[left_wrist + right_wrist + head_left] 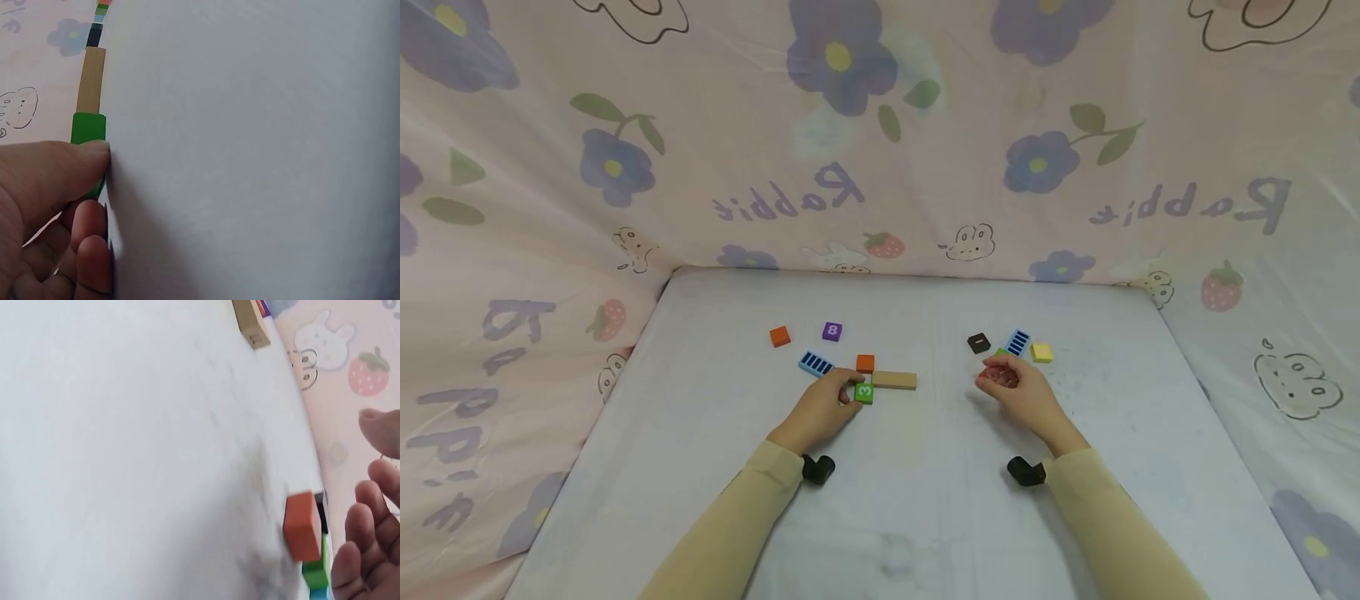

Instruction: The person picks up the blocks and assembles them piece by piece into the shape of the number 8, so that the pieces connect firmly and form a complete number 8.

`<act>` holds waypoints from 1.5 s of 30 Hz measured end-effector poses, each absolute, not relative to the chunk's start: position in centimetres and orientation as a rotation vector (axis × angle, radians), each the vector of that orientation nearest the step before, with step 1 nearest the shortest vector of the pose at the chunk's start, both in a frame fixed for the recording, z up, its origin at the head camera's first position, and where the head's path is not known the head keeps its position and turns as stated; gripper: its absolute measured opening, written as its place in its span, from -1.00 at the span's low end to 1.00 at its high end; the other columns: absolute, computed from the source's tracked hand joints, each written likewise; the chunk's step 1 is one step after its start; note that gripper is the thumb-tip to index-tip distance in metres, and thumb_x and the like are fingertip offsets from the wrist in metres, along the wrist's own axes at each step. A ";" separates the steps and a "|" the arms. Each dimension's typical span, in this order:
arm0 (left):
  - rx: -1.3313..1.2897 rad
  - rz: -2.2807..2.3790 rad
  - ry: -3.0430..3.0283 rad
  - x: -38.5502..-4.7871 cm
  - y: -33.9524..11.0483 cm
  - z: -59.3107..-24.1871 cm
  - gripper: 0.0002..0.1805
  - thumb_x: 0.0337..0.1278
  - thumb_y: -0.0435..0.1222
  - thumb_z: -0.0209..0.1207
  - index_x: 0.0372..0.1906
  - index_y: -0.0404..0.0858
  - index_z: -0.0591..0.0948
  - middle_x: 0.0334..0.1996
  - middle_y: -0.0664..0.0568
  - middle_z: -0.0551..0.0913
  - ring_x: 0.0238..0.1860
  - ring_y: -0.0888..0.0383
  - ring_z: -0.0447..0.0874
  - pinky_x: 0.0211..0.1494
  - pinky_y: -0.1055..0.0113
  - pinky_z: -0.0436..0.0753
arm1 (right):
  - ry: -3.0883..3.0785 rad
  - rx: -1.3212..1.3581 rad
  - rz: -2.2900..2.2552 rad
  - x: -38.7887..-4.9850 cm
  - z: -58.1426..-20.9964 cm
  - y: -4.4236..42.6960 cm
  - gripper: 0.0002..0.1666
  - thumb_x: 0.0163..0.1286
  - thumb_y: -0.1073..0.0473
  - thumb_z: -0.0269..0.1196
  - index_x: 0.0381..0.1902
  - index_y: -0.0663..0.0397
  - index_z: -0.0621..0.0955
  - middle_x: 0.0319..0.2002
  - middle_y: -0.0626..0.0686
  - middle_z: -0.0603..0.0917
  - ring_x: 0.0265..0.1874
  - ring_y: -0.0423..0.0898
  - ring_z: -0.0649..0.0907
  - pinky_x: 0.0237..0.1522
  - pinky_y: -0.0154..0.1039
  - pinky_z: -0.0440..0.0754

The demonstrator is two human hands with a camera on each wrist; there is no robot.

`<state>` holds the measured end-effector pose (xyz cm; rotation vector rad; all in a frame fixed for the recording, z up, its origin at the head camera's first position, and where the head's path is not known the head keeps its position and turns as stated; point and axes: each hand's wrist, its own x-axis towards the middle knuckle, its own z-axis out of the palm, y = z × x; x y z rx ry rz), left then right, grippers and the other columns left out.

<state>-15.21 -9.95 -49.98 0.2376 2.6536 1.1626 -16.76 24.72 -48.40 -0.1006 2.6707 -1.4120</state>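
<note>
At the left of centre in the head view, my left hand (822,406) pinches the green block marked 3 (865,393). The left wrist view shows the thumb across that green block (89,127), with curled fingers below it. A plain wooden block (895,381) and an orange block (866,363) lie beside the green one. My right hand (1030,402) is held, fingers apart, around a reddish block (1000,377). In the right wrist view, that hand (375,531) stands off to the side of an orange-red block (302,526), with a gap between.
Left of centre lie an orange block (780,336), a purple block marked 8 (832,332) and a blue barred block (816,363). Beyond my right hand are a black block (978,342), another blue barred block (1018,342), a yellow block (1041,352) and a partly hidden green one (1002,352).
</note>
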 end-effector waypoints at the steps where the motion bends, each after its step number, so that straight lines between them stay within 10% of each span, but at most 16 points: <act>1: 0.233 1.161 2.653 -15.2 -10.0 -50.0 -0.57 0.21 -0.30 0.27 0.19 -0.09 0.51 -0.29 0.08 0.48 -0.27 0.14 0.44 -0.24 0.28 0.47 | 2.690 -0.089 -1.395 -16.7 -48.5 25.2 -0.41 0.24 -0.15 0.36 0.10 0.06 0.55 -0.13 0.03 0.60 -0.21 -0.04 0.55 -0.27 -0.33 0.52; 45: 0.222 1.165 2.656 -15.3 -10.0 -50.4 -0.55 0.20 -0.28 0.28 0.19 -0.08 0.52 -0.30 0.08 0.49 -0.27 0.13 0.45 -0.25 0.27 0.48 | 2.833 0.013 -1.204 -16.7 -51.8 25.7 -0.49 0.29 0.01 0.33 0.08 0.19 0.53 -0.12 0.14 0.47 -0.23 -0.01 0.41 -0.20 -0.14 0.36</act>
